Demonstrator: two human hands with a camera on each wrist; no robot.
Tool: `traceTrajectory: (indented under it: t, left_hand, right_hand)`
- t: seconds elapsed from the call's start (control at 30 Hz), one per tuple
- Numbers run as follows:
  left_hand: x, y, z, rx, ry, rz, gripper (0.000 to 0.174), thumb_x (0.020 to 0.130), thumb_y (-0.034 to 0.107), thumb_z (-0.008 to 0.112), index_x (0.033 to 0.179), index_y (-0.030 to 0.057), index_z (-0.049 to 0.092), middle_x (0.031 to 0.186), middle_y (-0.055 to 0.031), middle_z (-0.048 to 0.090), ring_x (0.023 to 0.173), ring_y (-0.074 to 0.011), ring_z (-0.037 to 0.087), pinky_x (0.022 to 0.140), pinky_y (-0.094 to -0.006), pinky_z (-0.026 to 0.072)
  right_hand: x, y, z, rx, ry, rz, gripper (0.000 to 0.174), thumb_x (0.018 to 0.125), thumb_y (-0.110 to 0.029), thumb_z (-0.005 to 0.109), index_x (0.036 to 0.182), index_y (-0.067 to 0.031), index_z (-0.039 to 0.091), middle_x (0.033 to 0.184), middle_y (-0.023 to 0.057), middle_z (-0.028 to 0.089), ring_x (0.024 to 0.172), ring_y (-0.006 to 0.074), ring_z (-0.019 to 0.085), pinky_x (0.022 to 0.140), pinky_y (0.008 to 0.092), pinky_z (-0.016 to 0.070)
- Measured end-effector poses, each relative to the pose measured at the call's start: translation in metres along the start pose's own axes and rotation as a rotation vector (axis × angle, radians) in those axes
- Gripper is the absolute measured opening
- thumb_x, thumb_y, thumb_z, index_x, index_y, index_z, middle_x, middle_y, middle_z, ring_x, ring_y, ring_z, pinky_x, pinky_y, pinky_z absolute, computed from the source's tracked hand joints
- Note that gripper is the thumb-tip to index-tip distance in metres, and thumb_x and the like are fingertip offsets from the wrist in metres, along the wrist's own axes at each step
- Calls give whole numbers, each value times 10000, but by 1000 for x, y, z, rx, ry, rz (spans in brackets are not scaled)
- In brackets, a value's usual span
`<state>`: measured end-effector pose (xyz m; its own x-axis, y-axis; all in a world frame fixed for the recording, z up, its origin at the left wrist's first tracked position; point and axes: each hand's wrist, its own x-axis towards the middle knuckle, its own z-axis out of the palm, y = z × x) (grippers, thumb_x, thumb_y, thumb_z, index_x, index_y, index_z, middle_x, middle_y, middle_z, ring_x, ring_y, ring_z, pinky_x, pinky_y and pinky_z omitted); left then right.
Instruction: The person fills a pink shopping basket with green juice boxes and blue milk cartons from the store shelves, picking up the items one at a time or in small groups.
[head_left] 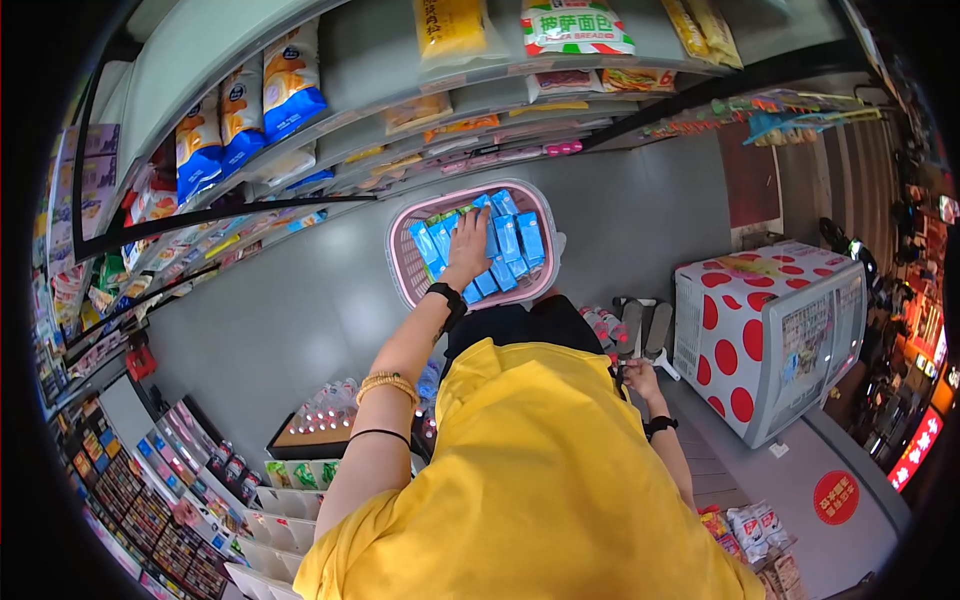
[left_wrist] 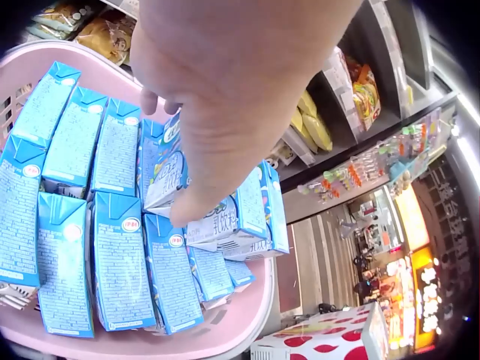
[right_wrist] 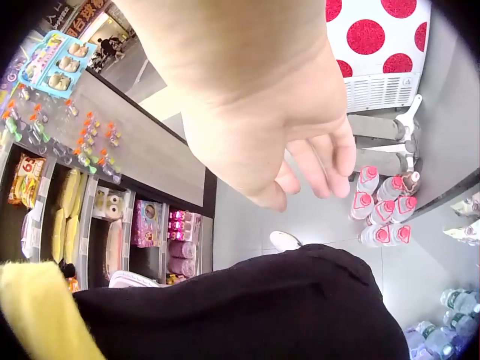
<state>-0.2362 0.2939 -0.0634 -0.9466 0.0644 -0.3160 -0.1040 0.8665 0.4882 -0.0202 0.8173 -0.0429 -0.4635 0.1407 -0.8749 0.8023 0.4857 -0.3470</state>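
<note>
A pink plastic basket [left_wrist: 244, 319] holds several blue drink cartons [left_wrist: 124, 259], most of them standing upright in rows. My left hand [head_left: 468, 248] reaches down into the basket from above. In the left wrist view its thumb and fingers pinch a drink carton [left_wrist: 165, 181] that leans among the others; the palm hides part of it. My right hand [right_wrist: 277, 127] hangs at my right side, fingers loosely curled with nothing in them.
Shelves with bagged bread [head_left: 578, 28] rise beyond the basket. A red-dotted freezer [head_left: 740, 340] stands to the right. Several bottles [right_wrist: 382, 206] sit on the floor near my right leg, and more bottles [head_left: 328, 408] stand behind on the left.
</note>
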Motion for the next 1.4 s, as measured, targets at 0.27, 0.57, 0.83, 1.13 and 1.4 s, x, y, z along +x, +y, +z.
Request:
traceTrajectory:
  t: [0.27,0.57,0.83,1.13,1.4]
  left_hand:
    - [-42,-17,-27,-362,259,29,1056,521,172,897,1405,-19,351,1306,-246,465,1241,-409,470,1071,-446,421]
    - [-124,81,-155,-993,247,179,1121,597,106,877,1470,66,174,1406,-168,379,1357,-294,408,1130,-429,371]
    - [-132,151,-200,-1286,171,386,1108,559,102,891,1445,112,226,1379,-120,410,1341,-258,428,1120,-404,397]
    - [-111,184,-194,-1131,90,491,1175,597,202,951,1533,127,245,1579,-150,284,1436,-288,339,1170,-424,307]
    - [-100,150,-159,-786,214,259,1083,726,342,906,1521,3,253,1549,-220,307,1419,-333,398,1129,-458,379]
  right_hand:
    - [22,-94,6,-414,117,-483,300,880,-125,683,1137,13,615,950,107,715,828,155,690,758,315,552]
    - [-68,-398,77,126,-696,-634,405,1001,-293,620,1339,-79,563,1179,93,661,997,188,668,886,359,543]
    - [-141,-454,92,742,-1378,-490,665,972,-315,643,1540,-145,341,1459,54,504,1359,229,471,1151,439,366]
    - [-122,-441,55,782,-1292,-430,591,953,-271,686,1461,-117,426,1403,68,545,1260,228,562,1067,419,467]
    - [-168,-515,-38,431,-909,-908,512,911,-182,716,1371,-117,501,1073,-4,594,993,102,631,883,301,543]
